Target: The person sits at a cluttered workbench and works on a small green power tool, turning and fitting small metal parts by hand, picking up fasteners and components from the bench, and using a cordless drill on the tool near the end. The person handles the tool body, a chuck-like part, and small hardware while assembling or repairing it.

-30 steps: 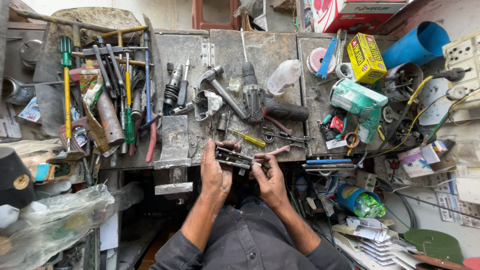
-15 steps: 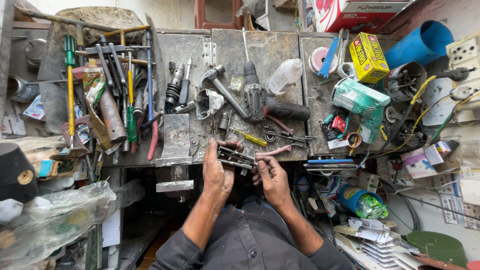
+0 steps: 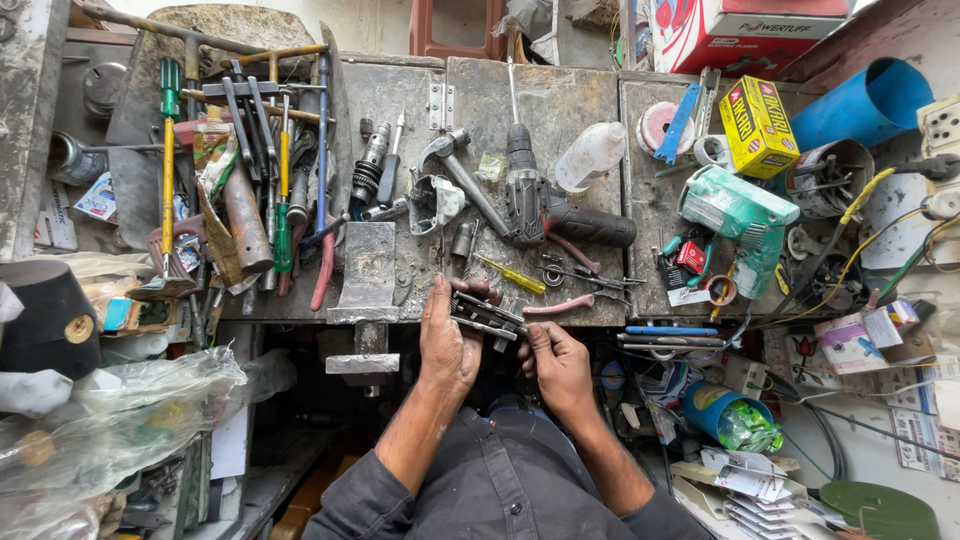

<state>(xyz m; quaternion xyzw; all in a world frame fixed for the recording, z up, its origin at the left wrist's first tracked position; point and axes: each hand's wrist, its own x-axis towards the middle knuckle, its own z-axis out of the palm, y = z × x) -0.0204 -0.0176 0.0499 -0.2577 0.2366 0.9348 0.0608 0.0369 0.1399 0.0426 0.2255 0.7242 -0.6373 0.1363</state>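
Your left hand (image 3: 447,340) grips a small dark metal part (image 3: 487,315) at the near edge of the workbench (image 3: 560,100), fingers curled over its left end. The part juts rightward from that hand (details too small to tell). Your right hand (image 3: 560,365) sits just beside it, fingers pinched at its lower right end. A yellow-handled screwdriver (image 3: 515,275) lies just beyond.

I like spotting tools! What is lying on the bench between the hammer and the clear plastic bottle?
In the head view, a dark power drill lies between the hammer and bottle.
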